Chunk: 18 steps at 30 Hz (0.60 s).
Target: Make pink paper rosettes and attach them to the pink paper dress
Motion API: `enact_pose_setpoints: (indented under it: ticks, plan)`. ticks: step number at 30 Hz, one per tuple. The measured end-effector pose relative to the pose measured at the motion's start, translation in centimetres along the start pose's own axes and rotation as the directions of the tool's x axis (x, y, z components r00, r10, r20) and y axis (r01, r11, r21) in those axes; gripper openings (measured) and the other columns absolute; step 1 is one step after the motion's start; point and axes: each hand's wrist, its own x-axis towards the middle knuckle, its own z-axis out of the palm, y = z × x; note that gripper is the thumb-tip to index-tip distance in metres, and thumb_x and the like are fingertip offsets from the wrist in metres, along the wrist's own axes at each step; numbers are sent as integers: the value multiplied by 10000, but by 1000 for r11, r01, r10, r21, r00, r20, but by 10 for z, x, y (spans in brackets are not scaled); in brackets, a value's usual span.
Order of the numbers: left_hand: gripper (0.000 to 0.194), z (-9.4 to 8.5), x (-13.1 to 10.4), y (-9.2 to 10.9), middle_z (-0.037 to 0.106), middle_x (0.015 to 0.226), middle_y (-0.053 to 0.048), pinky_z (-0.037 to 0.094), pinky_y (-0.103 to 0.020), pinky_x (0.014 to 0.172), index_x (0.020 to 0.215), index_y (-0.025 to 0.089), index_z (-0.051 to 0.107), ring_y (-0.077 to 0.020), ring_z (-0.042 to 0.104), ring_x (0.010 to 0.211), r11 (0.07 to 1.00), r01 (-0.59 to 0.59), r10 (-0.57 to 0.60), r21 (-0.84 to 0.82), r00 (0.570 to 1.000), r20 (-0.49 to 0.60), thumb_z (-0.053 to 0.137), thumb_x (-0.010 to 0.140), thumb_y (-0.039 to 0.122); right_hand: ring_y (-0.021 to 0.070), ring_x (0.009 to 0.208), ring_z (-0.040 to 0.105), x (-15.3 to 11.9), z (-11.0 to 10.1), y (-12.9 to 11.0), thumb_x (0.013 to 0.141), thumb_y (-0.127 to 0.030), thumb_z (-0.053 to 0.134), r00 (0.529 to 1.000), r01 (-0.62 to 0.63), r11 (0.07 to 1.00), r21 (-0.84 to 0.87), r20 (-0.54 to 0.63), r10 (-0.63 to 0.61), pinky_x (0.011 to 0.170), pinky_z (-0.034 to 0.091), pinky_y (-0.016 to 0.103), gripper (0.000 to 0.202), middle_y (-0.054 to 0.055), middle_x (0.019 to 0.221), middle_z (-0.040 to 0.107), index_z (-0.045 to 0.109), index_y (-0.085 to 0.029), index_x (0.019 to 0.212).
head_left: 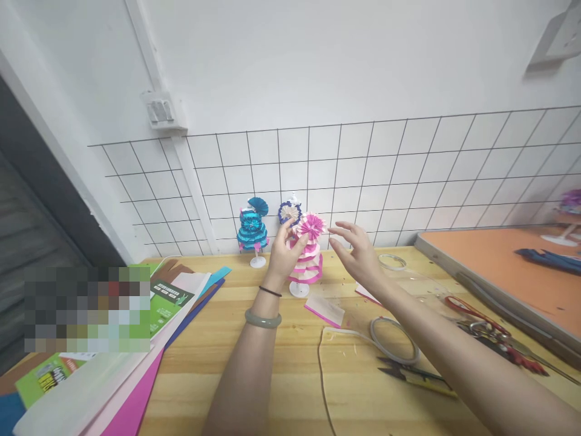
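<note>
A pink and white tiered paper figure (pixel 307 265) stands upright on a white round base, with a pink pleated paper rosette (pixel 311 226) at its top. My left hand (pixel 287 249) holds the rosette at its left edge between thumb and fingers. Just right of the rosette, my right hand (pixel 353 243) is raised with its fingers apart and nothing in it. A teal tiered paper figure (pixel 252 229) stands to the left on its own white base. Behind my left hand shows a navy and cream rosette (pixel 290 212), its lower part hidden.
Coloured paper sheets (pixel 181 303) lie at the left. Pliers (pixel 417 376), coiled wire (pixel 394 340) and red-handled scissors (pixel 476 316) lie near my right forearm. A pink-edged paper piece (pixel 325 310) sits before the figure. An orange board (pixel 499 260) is at the right.
</note>
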Motion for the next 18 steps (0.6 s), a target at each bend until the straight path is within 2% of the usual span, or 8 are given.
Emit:
enact_pose_setpoints:
  ticks: [3, 5, 10, 18]
  plan:
    - [526, 0, 0, 0, 475, 1284, -108, 368, -360, 995, 1242, 186, 409, -219, 468, 1162, 1000, -12, 12, 1, 1000, 11, 598, 768, 317, 243, 1164, 396, 6, -2, -17, 847, -285, 480, 988, 154, 982, -107, 0, -155, 955, 344, 447, 265, 86, 1244, 469, 599, -264, 1083]
    - [523, 0, 0, 1, 464, 1295, -108, 363, -357, 1002, 1235, 183, 417, -218, 460, 1171, 1000, -27, 26, 4, 1000, 14, 605, 763, 305, 260, 1180, 367, 12, 0, -25, 845, -295, 481, 980, 199, 967, -161, 20, -199, 955, 333, 466, 269, 82, 1266, 447, 595, -270, 1089]
    - [509, 0, 1, -1, 450, 1309, -110, 356, -357, 1012, 1221, 180, 430, -220, 441, 1192, 999, -46, 46, 10, 999, 12, 608, 759, 292, 294, 1190, 336, 22, 10, -33, 844, -322, 470, 985, 175, 966, -191, 34, -172, 920, 348, 502, 275, 98, 1259, 449, 596, -247, 1077]
    - [499, 0, 2, -6, 458, 1302, -112, 356, -346, 1014, 1222, 175, 431, -212, 450, 1186, 998, -55, 55, 10, 998, 4, 599, 762, 268, 294, 1192, 335, 27, 20, -37, 840, -336, 476, 986, 166, 971, -172, 65, -157, 938, 344, 497, 278, 108, 1248, 462, 620, -217, 1046]
